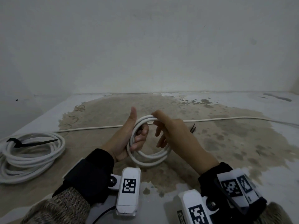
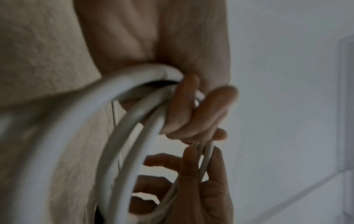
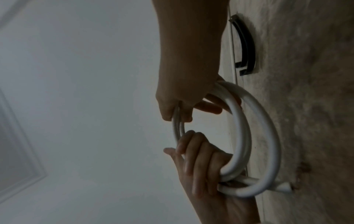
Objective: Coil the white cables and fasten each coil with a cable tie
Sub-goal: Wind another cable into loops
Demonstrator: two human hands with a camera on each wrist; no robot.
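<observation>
worn table top (image 1: 226, 143), pale wall (image 1: 145, 46)

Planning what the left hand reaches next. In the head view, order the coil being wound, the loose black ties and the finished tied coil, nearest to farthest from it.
1. Coil being wound, held in the left hand.
2. Loose black ties, right, past the right hand.
3. Finished tied coil, far left.
</observation>
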